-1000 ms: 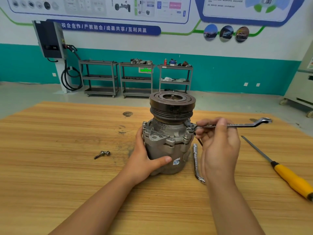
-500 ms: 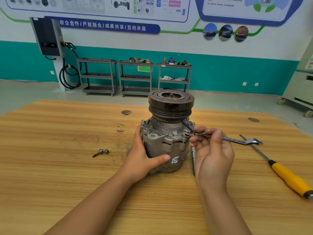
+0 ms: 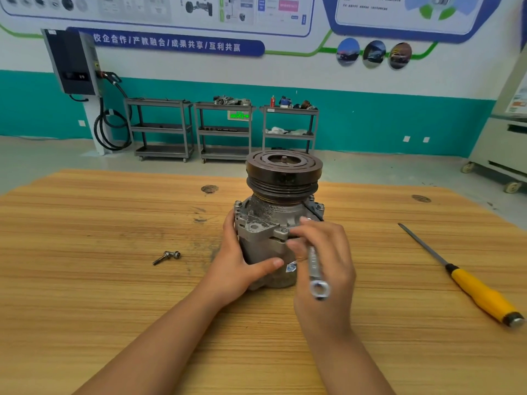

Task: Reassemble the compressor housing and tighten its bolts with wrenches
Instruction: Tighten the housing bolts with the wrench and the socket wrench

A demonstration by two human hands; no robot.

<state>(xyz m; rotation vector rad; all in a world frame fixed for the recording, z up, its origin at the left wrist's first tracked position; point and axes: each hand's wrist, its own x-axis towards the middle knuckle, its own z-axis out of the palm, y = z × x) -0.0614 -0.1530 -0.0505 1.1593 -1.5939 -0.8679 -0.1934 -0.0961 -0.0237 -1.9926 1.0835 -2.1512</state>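
Compressor: the compressor housing (image 3: 265, 220) stands upright mid-table (image 3: 85, 280), with the pulley (image 3: 283, 172) on top.
Left hand: the left hand (image 3: 236, 266) clasps the body from 9 o'clock, thumb laid across the front.
Right hand: the right hand (image 3: 328, 266), blurred, has its fingers wrapped round a wrench (image 3: 313, 263) whose free ring end points to 6 o'clock.
Working end: it is hidden behind fingers near the front flange bolt (image 3: 283, 230), so its seating cannot be told.
Doing it well: the step likely calls for the ring fully over the head, the wrench level with the flange, and the left hand countering the twist.
Spares: loose bolts (image 3: 168, 256) lie at 9 o'clock and a screwdriver (image 3: 482, 295) at 3 o'clock, both well apart.
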